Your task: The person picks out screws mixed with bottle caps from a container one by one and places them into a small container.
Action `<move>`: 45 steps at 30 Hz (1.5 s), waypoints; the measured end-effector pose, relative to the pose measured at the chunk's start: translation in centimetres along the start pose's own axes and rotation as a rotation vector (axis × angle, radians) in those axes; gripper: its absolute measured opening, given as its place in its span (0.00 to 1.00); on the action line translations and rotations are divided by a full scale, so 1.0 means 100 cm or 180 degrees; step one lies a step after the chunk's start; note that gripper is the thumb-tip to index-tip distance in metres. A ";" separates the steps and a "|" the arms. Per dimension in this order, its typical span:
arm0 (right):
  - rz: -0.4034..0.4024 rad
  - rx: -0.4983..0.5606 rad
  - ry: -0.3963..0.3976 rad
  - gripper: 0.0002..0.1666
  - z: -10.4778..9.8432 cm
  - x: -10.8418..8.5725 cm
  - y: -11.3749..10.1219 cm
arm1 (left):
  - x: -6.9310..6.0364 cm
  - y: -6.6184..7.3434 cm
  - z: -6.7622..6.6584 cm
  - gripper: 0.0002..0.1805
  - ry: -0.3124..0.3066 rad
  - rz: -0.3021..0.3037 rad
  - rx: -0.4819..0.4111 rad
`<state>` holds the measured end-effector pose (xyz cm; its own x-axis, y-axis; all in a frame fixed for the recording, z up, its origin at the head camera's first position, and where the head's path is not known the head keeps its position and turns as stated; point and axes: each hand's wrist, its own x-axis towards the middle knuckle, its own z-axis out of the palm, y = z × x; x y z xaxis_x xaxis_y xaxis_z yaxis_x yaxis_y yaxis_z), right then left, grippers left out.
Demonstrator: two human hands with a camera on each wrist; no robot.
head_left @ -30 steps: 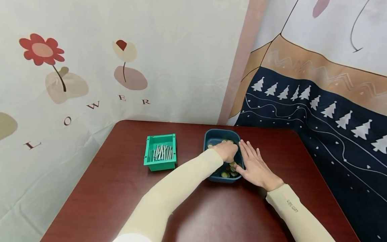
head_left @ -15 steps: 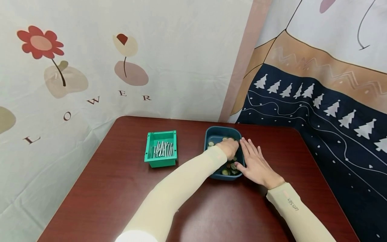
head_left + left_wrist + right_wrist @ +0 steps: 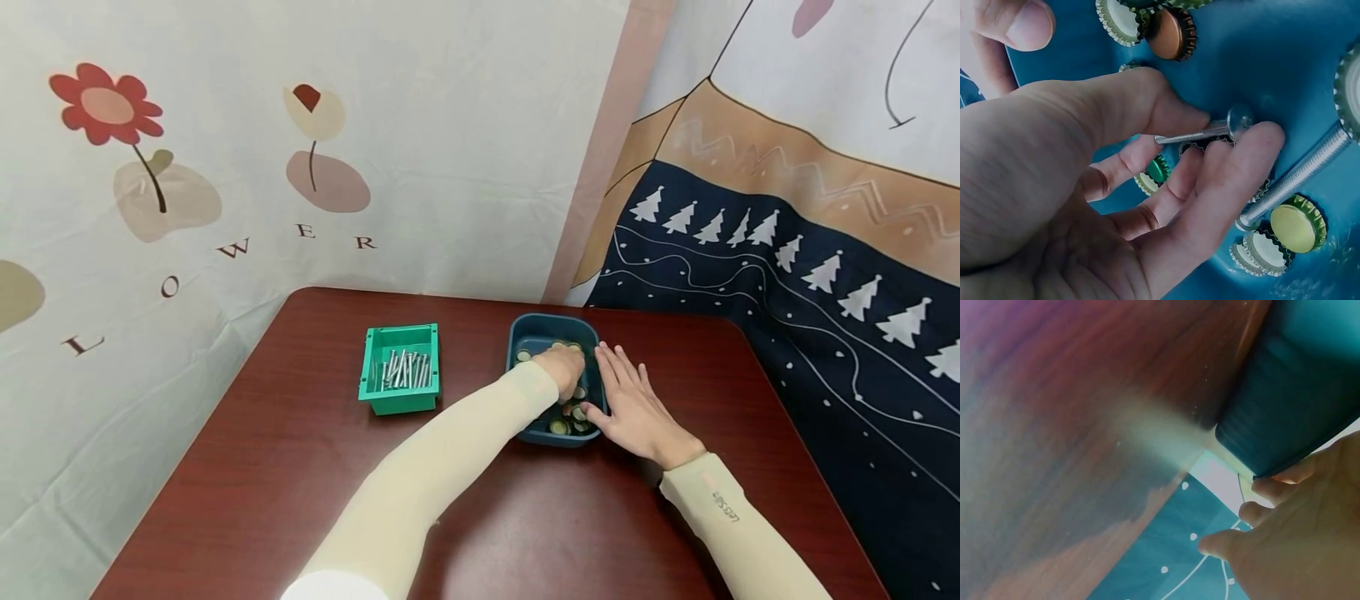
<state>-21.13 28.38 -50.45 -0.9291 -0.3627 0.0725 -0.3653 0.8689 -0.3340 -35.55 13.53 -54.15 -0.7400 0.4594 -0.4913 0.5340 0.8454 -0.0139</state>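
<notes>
A dark blue bin [image 3: 552,321] holds several bottle caps [image 3: 1299,224]. My left hand [image 3: 561,370] reaches down into it. In the left wrist view this hand [image 3: 1116,181] pinches a metal bolt [image 3: 1194,134] between thumb and fingers, its rounded head beside the index fingertip. A second, threaded bolt [image 3: 1297,178] lies among the caps. Flat along the bin's right side, my right hand [image 3: 637,412] rests with fingers straight and its thumb over the rim. The right wrist view shows that hand [image 3: 1310,531] against the bin's outer wall [image 3: 1285,406].
To the left of the bin stands a green box [image 3: 401,403] with several metal bolts [image 3: 406,371] in it. Both containers are on a reddish-brown table [image 3: 285,450]. Behind the table hang a pale printed cloth [image 3: 465,167] and a dark blue patterned cloth [image 3: 750,283].
The view tilted down slightly at first. My left hand shifted a little within the bin, last a bit to the left. My right hand stays at the bin's side.
</notes>
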 end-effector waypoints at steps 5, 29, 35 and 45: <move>0.0000 0.0007 -0.0001 0.60 0.000 0.001 -0.001 | -0.001 -0.002 -0.001 0.46 0.0098 0.0063 0.0037; 0.0030 0.0005 -0.0036 0.60 0.001 -0.001 -0.004 | -0.157 -0.023 -0.043 0.19 0.0935 0.0554 -0.1470; 0.0061 0.0039 -0.0046 0.60 -0.003 -0.001 -0.005 | -0.167 -0.036 -0.040 0.17 0.1127 0.0613 -0.1983; 0.0077 0.0032 -0.0080 0.60 -0.005 0.000 -0.005 | -0.187 -0.051 -0.033 0.17 0.1457 0.0546 -0.2578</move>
<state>-21.01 28.10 -49.84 -0.9359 -0.3500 0.0408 -0.3419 0.8741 -0.3449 -25.84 1.51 -41.99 -0.8581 0.5120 -0.0388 0.3312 0.6096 0.7202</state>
